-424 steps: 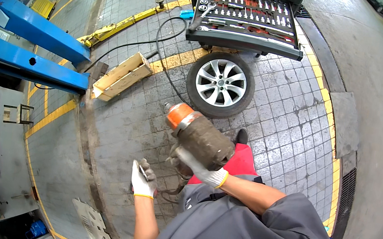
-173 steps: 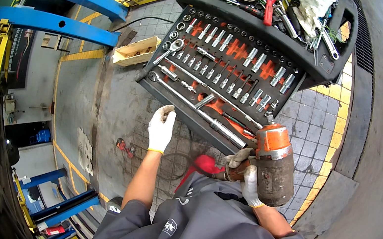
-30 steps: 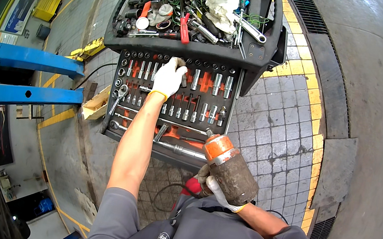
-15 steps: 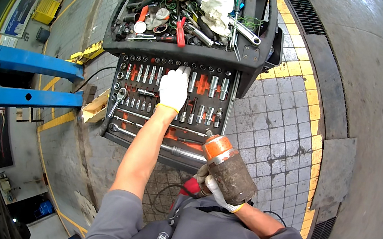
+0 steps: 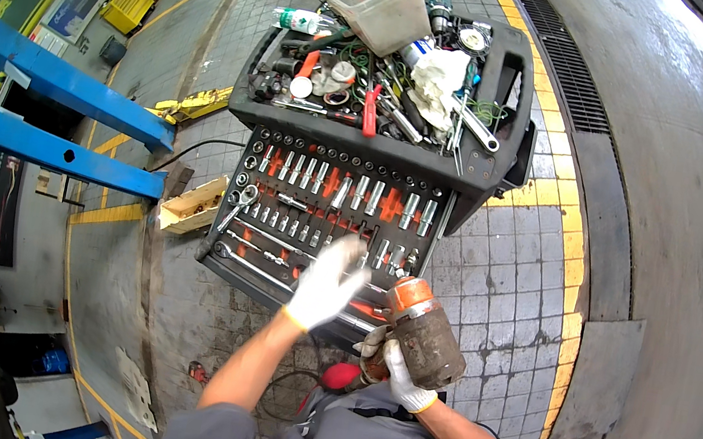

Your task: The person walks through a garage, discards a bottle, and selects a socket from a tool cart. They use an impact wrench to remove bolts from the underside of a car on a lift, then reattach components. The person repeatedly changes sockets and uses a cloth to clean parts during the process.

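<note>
My right hand (image 5: 404,380), in a white work glove, grips a worn impact wrench (image 5: 426,346) with an orange nose. The wrench is held at my waist, its nose pointing away toward the tool drawer (image 5: 226,267). Over the drawer's near part is my left hand (image 5: 325,287), also gloved. Its fingertips are smeared by motion, and whether they hold anything is hidden. In the pulled-out drawer lie rows of chrome sockets (image 5: 318,179), a small ratchet (image 5: 241,202) at the left and a long ratchet-headed bar (image 5: 256,270) along the near edge.
The black tool cart's top (image 5: 364,137) is piled with tools, a clear plastic bin (image 5: 380,11), a bottle (image 5: 298,20), white rags (image 5: 438,81) and red-handled tools. Blue lift arms (image 5: 58,157) and a wooden box (image 5: 193,205) stand left. A floor grate (image 5: 569,66) runs along the right.
My left hand has drawn back from the far socket rows toward me. The cart sits farther up and right in the view. My right hand still holds the impact wrench.
</note>
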Available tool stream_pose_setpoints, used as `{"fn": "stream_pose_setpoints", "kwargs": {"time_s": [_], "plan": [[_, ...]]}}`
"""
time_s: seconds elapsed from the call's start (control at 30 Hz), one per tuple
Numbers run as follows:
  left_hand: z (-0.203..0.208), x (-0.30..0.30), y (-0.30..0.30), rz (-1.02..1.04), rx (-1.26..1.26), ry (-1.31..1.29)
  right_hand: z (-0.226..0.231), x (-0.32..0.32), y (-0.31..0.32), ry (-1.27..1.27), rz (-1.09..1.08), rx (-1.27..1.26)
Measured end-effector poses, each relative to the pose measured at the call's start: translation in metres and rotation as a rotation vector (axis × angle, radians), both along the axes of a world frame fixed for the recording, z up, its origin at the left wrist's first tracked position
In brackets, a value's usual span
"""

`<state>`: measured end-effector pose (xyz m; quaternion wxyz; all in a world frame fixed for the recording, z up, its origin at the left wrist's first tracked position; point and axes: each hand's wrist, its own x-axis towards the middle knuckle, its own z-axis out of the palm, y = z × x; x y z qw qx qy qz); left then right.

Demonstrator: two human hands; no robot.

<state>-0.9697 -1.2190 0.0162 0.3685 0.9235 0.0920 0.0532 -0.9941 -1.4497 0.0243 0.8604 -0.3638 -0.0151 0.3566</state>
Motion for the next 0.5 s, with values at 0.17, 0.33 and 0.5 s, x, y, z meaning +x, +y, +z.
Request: {"fn": "stream_pose_setpoints", "kwargs": {"time_s": [0.17,0.33,0.5], "plan": [[0.004,-0.123,-0.040,0.075,-0.692,0.440,-0.029,0.004,0.009,0.073,0.100,-0.045],[0.014,-0.160,-0.069,0.176,-0.698,0.662,-0.033,0.001,0.035,0.244,0.153,0.002],[-0.004,-0.182,-0.084,0.306,-0.639,0.529,-0.027,0.000,0.048,0.354,0.260,0.009]]}}
